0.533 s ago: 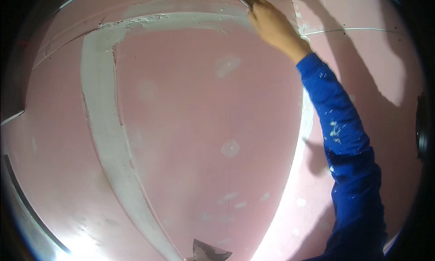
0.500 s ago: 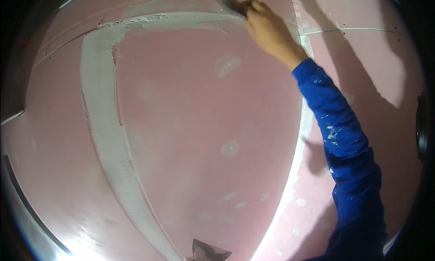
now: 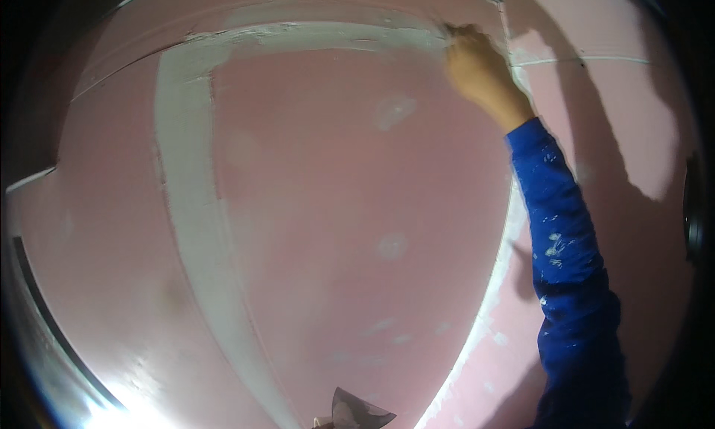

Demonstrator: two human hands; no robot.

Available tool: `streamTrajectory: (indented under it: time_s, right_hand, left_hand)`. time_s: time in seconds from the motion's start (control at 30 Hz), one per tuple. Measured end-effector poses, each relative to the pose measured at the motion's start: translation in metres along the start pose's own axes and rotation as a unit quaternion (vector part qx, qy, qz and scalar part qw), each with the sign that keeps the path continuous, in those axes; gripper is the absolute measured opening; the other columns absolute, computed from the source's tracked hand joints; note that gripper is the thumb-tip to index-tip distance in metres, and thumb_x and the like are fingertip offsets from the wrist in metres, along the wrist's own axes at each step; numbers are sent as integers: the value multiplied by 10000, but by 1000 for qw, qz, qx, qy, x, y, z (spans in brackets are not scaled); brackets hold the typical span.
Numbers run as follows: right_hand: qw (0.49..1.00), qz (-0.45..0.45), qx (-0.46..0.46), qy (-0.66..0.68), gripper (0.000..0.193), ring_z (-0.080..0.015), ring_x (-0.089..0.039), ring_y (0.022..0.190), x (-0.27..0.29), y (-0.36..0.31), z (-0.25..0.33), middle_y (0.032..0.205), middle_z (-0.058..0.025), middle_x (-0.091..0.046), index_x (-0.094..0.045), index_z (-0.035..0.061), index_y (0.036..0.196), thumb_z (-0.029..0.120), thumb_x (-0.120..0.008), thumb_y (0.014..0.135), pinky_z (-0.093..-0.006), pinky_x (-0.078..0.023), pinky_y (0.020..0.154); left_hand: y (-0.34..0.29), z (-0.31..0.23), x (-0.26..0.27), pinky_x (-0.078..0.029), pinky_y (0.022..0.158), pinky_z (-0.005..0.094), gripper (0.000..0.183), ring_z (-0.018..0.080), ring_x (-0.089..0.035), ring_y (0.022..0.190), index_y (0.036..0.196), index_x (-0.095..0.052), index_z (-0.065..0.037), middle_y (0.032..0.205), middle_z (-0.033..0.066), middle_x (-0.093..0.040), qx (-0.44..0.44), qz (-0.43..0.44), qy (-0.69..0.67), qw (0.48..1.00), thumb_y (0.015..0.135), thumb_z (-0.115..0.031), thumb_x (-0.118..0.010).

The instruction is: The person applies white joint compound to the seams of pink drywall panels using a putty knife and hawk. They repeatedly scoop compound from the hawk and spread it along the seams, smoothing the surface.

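Observation:
My right hand (image 3: 480, 68) is raised high on a pink drywall panel (image 3: 335, 168), closed around a putty knife (image 3: 452, 30). Little of that tool shows past the fingers, and it is blurred. It lies at the right end of a pale band of joint compound (image 3: 328, 36) across the upper seam. A second dark, flat blade (image 3: 359, 412), like a putty knife's, pokes in at the bottom edge with smears on it. A small pale bit beside this blade is too cut off to make out. My left hand cannot be seen.
A wide compound strip (image 3: 190, 176) runs down the left seam. Along the right corner goes another white strip (image 3: 495, 280), with more pink board (image 3: 603, 146) beyond it. Pale spots (image 3: 392, 246) dot the panel. Bright light glares at the lower left.
My right hand has moved right and slightly down along the upper seam with the putty knife. The view has shifted a little, and the lower blade sits slightly farther right and higher.

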State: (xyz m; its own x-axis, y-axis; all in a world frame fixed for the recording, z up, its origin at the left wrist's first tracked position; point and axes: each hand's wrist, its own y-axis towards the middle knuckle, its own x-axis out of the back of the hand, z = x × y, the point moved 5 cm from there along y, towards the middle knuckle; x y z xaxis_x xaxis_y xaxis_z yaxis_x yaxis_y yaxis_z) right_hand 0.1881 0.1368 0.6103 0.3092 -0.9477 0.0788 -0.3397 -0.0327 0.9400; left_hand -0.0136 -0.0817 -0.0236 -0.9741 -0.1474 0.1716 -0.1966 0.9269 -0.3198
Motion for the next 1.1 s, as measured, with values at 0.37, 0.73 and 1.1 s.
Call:
streamTrajectory:
  time_s: [0.37, 0.73, 1.1]
  right_hand:
    - [993, -48, 47, 97, 224, -396, -710, 904, -21, 86, 118, 914, -220, -729, -772, 39, 898, 134, -640, 745, -482, -558, 805]
    - [952, 28, 181, 245, 319, -317, -652, 648, 89, 98, 160, 803, -227, -675, -627, -75, 1197, 54, -477, 947, -454, -521, 610]
    - [847, -201, 460, 177, 359, -284, -649, 1118, 41, 99, 175, 1191, -101, -717, -727, 46, 1172, -54, -577, 862, -433, -413, 1093]
  left_hand:
    - [-9, -1, -7, -489, 456, 251, 533, 106, -626, 592, 1361, -563, 7, 882, 58, -697, -92, -41, -94, 990, 921, -243, -727]
    - [-17, -15, -21, -505, 470, 244, 532, 108, -637, 621, 1380, -554, -11, 921, 55, -707, -111, -37, -118, 986, 924, -218, -732]
    - [-24, 1, -14, -491, 473, 235, 508, 103, -630, 604, 1370, -571, -42, 927, 41, -710, -128, -82, -161, 975, 932, -256, -715]
